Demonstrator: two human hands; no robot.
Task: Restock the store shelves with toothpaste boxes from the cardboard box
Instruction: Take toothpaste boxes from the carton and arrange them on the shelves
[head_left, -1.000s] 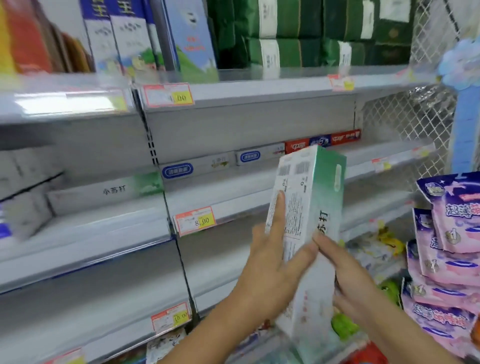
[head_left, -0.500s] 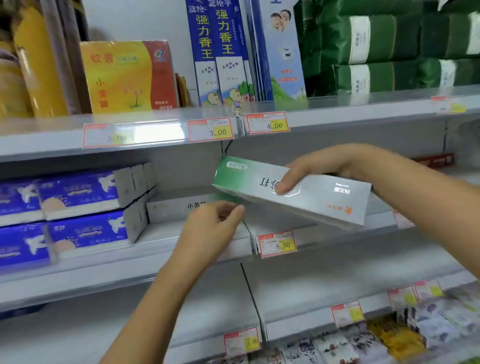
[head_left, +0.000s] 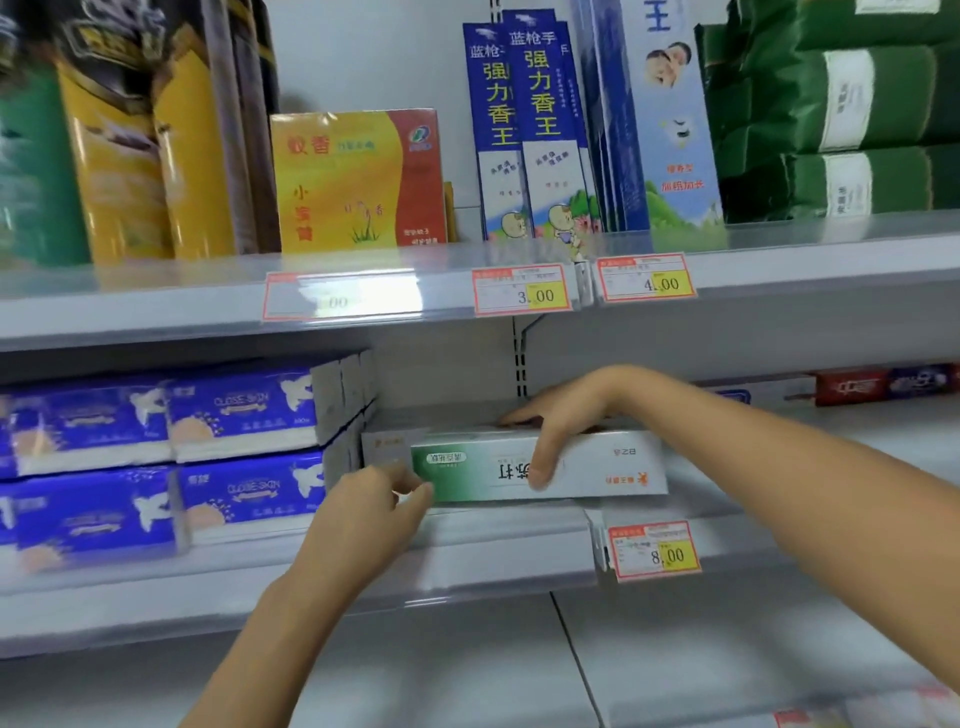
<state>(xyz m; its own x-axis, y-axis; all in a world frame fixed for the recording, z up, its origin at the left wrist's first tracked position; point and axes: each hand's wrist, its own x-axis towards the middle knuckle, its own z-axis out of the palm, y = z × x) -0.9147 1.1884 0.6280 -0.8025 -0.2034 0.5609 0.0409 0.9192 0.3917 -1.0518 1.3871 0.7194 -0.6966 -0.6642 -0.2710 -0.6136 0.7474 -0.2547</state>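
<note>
The right hand (head_left: 561, 415) is clamping the toothpaste box (head_left: 613, 470), fingers hooking over its top edge and thumb pressing on its front face. The left hand (head_left: 363, 519) is meeting the box's green end with bent fingertips, though whether they are pinching it I cannot tell. The box is lying level and lengthwise on the middle shelf (head_left: 467, 551), print upside down, and just behind its green end a second white toothpaste box (head_left: 384, 444) is peeking out. Left of the box, blue tissue packs (head_left: 234, 415) are sitting stacked two high on the same shelf. Below its right end, an 8.00 price tag (head_left: 654, 551) is hanging on the shelf edge. Above the box, the upper shelf (head_left: 156, 306) is carrying a yellow carton (head_left: 358, 182), tall blue boxes (head_left: 530, 130) and green packs (head_left: 857, 104). Half a second back the box was tilting in mid-air in the right hand alone, with the left hand waiting beneath it; now it is down flat and both hands are on it.
</note>
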